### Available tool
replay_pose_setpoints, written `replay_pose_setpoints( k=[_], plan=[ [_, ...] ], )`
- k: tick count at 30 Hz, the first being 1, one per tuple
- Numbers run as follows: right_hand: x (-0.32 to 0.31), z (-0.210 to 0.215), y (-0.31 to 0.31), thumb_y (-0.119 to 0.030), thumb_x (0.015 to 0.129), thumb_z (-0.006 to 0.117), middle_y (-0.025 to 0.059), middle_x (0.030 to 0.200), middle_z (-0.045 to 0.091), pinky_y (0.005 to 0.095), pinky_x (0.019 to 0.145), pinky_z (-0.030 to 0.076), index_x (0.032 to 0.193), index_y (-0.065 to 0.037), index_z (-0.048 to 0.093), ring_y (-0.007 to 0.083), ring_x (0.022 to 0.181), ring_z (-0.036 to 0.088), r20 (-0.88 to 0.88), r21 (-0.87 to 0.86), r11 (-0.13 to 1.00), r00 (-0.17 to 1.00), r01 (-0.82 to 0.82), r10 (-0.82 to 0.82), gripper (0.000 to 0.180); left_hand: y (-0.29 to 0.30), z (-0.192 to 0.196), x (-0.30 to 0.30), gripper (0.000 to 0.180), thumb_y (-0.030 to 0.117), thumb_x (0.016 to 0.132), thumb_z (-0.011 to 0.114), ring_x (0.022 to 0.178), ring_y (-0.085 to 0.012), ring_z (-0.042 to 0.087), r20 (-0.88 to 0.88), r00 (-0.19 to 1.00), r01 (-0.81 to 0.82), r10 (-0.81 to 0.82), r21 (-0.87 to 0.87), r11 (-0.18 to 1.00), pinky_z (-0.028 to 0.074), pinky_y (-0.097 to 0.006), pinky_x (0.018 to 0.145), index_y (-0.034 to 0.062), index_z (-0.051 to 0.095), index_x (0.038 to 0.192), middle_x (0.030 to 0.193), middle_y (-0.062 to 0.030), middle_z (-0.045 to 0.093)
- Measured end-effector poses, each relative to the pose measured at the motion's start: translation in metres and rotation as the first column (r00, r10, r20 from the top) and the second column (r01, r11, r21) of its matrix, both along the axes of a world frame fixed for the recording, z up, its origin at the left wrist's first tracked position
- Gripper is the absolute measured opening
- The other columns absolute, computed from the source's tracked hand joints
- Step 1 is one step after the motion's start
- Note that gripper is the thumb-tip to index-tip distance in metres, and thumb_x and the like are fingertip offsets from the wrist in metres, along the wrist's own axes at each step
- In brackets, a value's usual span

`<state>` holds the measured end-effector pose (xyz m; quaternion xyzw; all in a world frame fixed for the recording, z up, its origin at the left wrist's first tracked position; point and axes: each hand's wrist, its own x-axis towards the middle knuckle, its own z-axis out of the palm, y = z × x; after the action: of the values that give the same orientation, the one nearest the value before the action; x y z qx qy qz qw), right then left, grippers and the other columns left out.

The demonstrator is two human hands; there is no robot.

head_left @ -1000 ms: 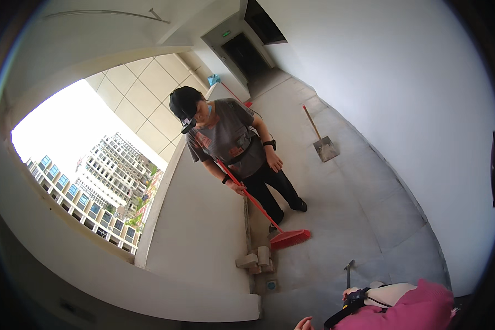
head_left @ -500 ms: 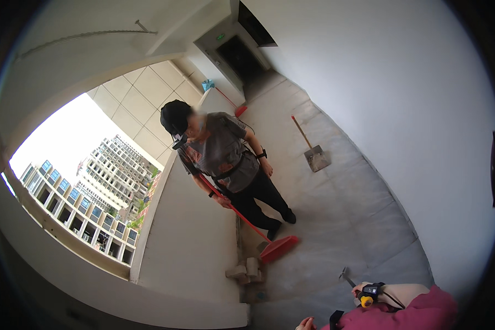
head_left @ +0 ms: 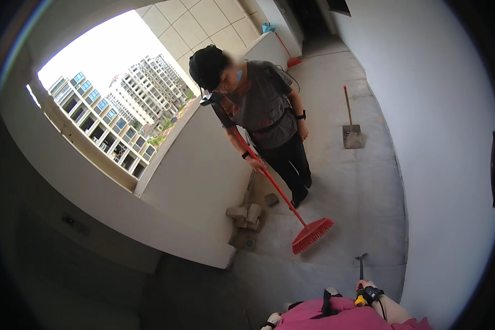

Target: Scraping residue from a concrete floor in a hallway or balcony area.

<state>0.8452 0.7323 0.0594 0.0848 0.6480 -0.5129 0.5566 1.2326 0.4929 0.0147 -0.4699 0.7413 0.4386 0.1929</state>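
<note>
- A forward swing of the slim, dark-shafted hand tool with a short metal crosspiece seemed liable to knock the red plastic broom with a broad bristled head or the co-worker in a grey shirt and black trousers, both being ahead of it
- A loose one-handed hold could also have let the crosspiece twist
- The tool's long axis ran away from the wearer, roughly along the plain white wall, head foremost
- It was in the right hand's grip, wrapped around the shaft, over the grey floor; contact was unclear
- The left hand's grip was too indistinct to judge
</note>
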Motion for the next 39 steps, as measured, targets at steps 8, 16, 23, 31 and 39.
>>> replay_pose_setpoints(
  k=[8, 16, 23, 31, 39],
  plan=[
    [-0.004, 0.011, 0.005, -0.018, 0.069, 0.046, 0.0073, 0.052, 0.046, 0.0301, 0.041, 0.041, 0.059, -0.005, 0.044, 0.018, 0.044, 0.046, 0.371, -0.014, 0.974, 0.906, 0.224, -0.203, 0.017, 0.027, 0.111, -0.09, 0.037, 0.032, 0.076, 0.045, 0.082, -0.0249, 0.054, -0.081, 0.978, -0.185, 0.193, 0.088, 0.979, 0.041, -0.031, 0.071, 0.001, 0.052, 0.095, 0.085, -0.0155, 0.057],
    [-0.003, 0.024, 0.012, -0.016, 0.067, 0.046, 0.0033, 0.051, 0.042, 0.0276, 0.038, 0.037, 0.058, -0.006, 0.042, 0.0143, 0.042, 0.041, 0.33, 0.09, 0.98, 0.924, 0.175, -0.196, 0.014, 0.053, 0.109, -0.064, 0.038, 0.032, 0.075, 0.043, 0.086, -0.0267, 0.053, 0.012, 0.965, -0.26, 0.26, 0.114, 0.959, 0.04, -0.031, 0.074, 0.0008, 0.052, 0.094, 0.088, -0.0177, 0.056],
    [-0.006, 0.03, 0.014, -0.015, 0.067, 0.046, 0.0034, 0.05, 0.041, 0.0274, 0.038, 0.036, 0.058, -0.006, 0.042, 0.0143, 0.042, 0.041, 0.313, 0.099, 0.983, 0.933, 0.152, -0.176, 0.014, 0.063, 0.108, -0.061, 0.033, 0.028, 0.075, 0.046, 0.071, -0.0194, 0.055, -0.008, 0.947, -0.32, 0.321, 0.062, 0.946, 0.041, -0.028, 0.067, -0.0001, 0.053, 0.091, 0.076, -0.0124, 0.058],
    [-0.016, 0.018, 0.024, -0.016, 0.067, 0.045, 0.0048, 0.052, 0.043, 0.028, 0.037, 0.039, 0.06, -0.005, 0.043, 0.016, 0.043, 0.043, 0.405, 0.128, 0.989, 0.907, 0.071, -0.117, 0.013, 0.068, 0.106, -0.073, 0.03, 0.028, 0.076, 0.046, 0.059, -0.0148, 0.052, -0.01, 0.936, -0.349, 0.353, 0.133, 0.928, 0.04, -0.027, 0.057, 0.0023, 0.053, 0.091, 0.064, -0.0071, 0.055],
    [-0.018, 0.009, 0.027, -0.016, 0.067, 0.047, 0.004, 0.053, 0.043, 0.0283, 0.038, 0.038, 0.059, -0.006, 0.042, 0.015, 0.044, 0.041, 0.465, 0.101, 0.988, 0.872, 0.115, -0.15, 0.013, 0.07, 0.087, -0.069, 0.029, 0.028, 0.076, 0.046, 0.054, -0.0141, 0.05, -0.079, 0.932, -0.348, 0.353, 0.071, 0.935, 0.039, -0.027, 0.053, 0.0026, 0.053, 0.089, 0.059, -0.0054, 0.053]
  ],
)
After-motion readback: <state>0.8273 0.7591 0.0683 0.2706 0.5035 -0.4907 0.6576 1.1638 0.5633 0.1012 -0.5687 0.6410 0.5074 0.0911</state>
